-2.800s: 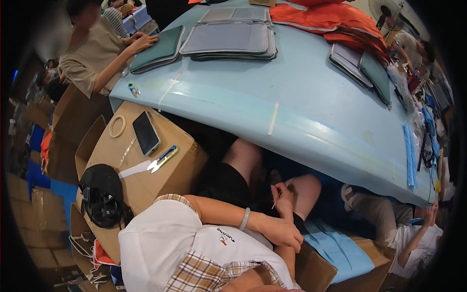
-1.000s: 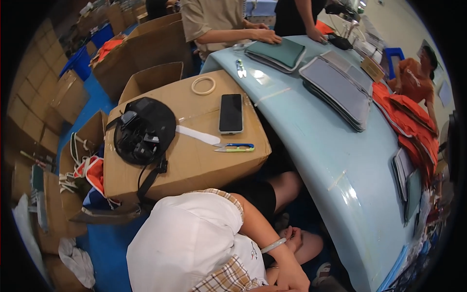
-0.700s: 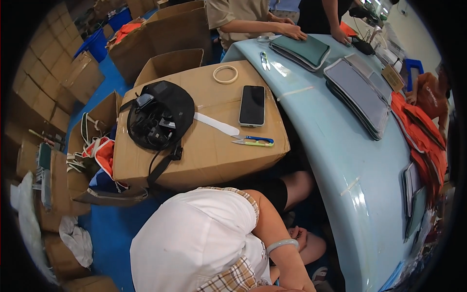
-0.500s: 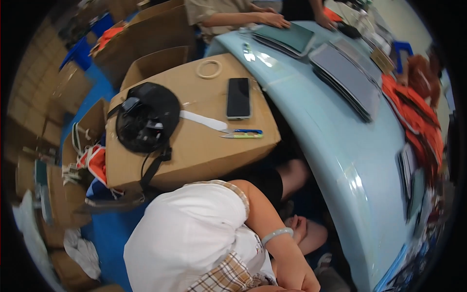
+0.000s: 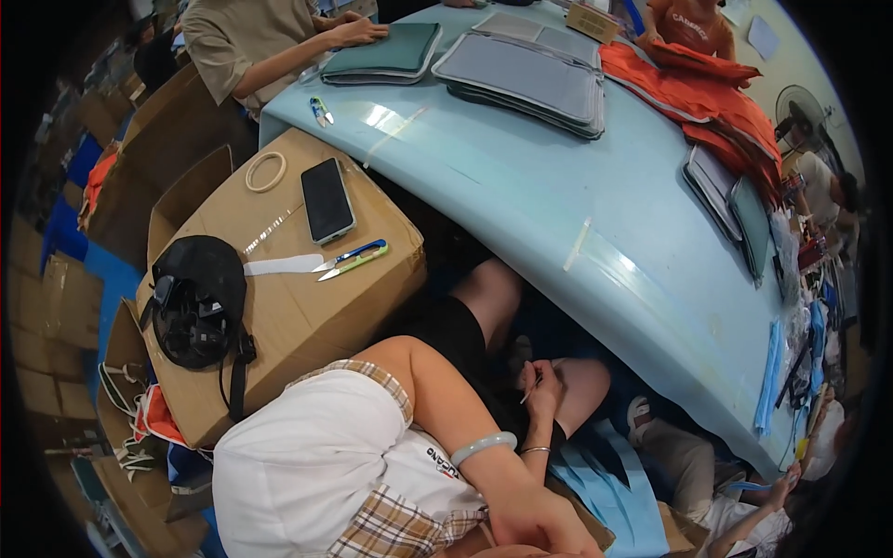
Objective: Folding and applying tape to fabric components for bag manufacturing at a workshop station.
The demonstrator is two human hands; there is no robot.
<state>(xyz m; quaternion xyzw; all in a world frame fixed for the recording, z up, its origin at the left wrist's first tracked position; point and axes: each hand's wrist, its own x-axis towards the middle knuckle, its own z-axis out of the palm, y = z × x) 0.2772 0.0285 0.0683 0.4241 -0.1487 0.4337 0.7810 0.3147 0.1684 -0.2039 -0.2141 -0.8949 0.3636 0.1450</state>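
Observation:
My left arm, with a pale bangle, bends across my white shirt. My left hand [image 5: 544,528] is at the lower edge; its fingers are mostly hidden. Above my bent leg, my right hand [image 5: 540,386] is closed, its fingertips pinched around something thin that I cannot make out. Light-blue fabric strips [image 5: 619,488] lie just below it. To the left, a cardboard box [image 5: 358,293] carries thread snips [image 5: 352,260] with blue and green handles, a dark phone [image 5: 327,200], a tape ring [image 5: 266,172], a white strip [image 5: 284,265] and a black cap [image 5: 200,302] with a device inside.
A table with a glossy light-blue cover [image 5: 521,186] curves along the right. On it are grey fabric cases [image 5: 526,74], a green case [image 5: 386,54], orange fabric [image 5: 693,98] and another pair of snips [image 5: 321,112]. Co-workers are around it.
My view has swung right, shifting the box and table leftward in the picture. The blue strips and more co-workers now show. My right hand's fingers are now pinched above my leg.

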